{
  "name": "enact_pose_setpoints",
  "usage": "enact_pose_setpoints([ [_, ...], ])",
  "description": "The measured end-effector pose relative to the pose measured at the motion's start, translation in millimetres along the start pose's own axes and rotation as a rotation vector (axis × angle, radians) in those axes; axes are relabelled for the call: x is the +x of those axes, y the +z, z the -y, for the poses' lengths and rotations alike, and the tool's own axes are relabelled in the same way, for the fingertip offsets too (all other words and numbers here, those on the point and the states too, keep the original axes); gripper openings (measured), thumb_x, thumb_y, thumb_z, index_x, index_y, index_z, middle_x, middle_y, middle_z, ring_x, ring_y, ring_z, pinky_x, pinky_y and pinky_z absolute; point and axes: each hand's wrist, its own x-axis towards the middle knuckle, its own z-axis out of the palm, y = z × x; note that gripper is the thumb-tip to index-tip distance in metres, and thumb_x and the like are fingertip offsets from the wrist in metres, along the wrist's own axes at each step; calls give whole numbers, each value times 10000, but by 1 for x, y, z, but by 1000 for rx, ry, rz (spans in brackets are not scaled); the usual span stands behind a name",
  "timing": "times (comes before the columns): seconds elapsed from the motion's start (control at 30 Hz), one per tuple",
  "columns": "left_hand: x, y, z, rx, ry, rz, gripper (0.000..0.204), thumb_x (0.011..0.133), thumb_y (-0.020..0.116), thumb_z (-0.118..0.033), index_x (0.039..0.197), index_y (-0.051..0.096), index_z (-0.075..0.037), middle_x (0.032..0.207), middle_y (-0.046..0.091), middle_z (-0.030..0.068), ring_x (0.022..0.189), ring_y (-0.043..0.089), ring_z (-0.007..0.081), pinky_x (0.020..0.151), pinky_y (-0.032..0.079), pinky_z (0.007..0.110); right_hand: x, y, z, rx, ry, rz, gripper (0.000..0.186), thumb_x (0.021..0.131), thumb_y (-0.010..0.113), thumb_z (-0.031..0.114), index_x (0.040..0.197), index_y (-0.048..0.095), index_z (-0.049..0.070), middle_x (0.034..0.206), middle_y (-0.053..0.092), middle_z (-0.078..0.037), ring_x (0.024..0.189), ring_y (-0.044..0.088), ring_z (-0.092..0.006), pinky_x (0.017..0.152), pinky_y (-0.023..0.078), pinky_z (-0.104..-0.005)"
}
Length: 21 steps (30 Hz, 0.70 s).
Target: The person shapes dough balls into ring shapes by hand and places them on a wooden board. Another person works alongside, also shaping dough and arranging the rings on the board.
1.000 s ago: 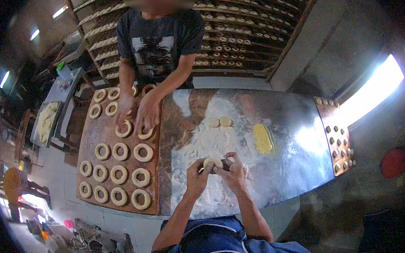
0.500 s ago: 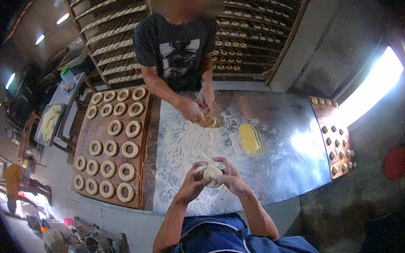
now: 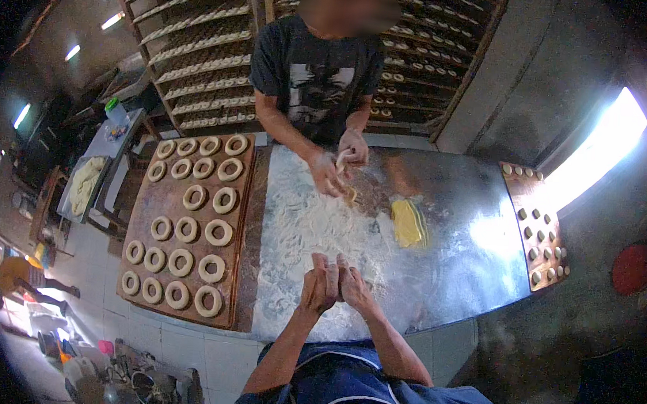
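From the head camera we see our left hand (image 3: 321,284) and right hand (image 3: 353,285) pressed palm to palm above the floured metal table (image 3: 468,231), fingers pointing away from us. Whatever is between the palms is hidden, so we cannot tell if dough is there. The flour (image 3: 315,223) lies in a rough white patch over the shiny, dull-grey sheet metal.

Across the table a co-worker's hands (image 3: 338,166) pinch a pale, soft strip of dough (image 3: 346,192) just over the flour. Near it lies a yellow, flat scraper-like piece (image 3: 408,222).

To our left a brown wooden board (image 3: 249,220) carries rows of pale dough rings (image 3: 190,228), round and puffy. A smaller board (image 3: 535,213) at the right end holds small round pieces. Behind stand slatted racks (image 3: 199,56).
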Motion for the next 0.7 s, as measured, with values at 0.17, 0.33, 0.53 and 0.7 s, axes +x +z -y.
enact_pose_setpoints([
  [0.17, 7, -15, -11, -849, -696, -300, 355, 954, 470, -434, 985, 385, -91, 633, 457, -9, 549, 513, 209, 491, 445, 372, -9, 29, 28, 459, 210, -162, 566, 975, 435, 497, 1008, 648, -27, 886, 647, -191, 857, 612, -271, 758, 490, -405],
  [0.33, 8, -48, -5, -78, -225, 84, 463, 988, 386, -458, 876, 434, -12, 661, 463, 129, 603, 523, 214, 518, 426, 399, -4, 57, -12, -8, -47, -149, 594, 984, 391, 522, 752, 593, 15, 709, 556, -46, 634, 506, -146, 550, 419, -313],
  [0.53, 8, -80, -3, -456, -558, 92, 336, 952, 496, -369, 863, 548, -48, 757, 531, 15, 688, 536, 159, 639, 459, 315, -3, 70, -18, -95, -59, 93, 350, 977, 512, 320, 1046, 603, -11, 763, 597, -164, 659, 579, -284, 635, 477, -384],
  [0.7, -6, -88, 48, -871, -534, -208, 358, 981, 432, -319, 765, 487, -39, 662, 485, 11, 612, 459, 152, 567, 407, 332, -13, 97, -29, -166, -300, 25, 390, 981, 504, 321, 1181, 578, -6, 927, 608, -228, 792, 609, -299, 652, 498, -400],
])
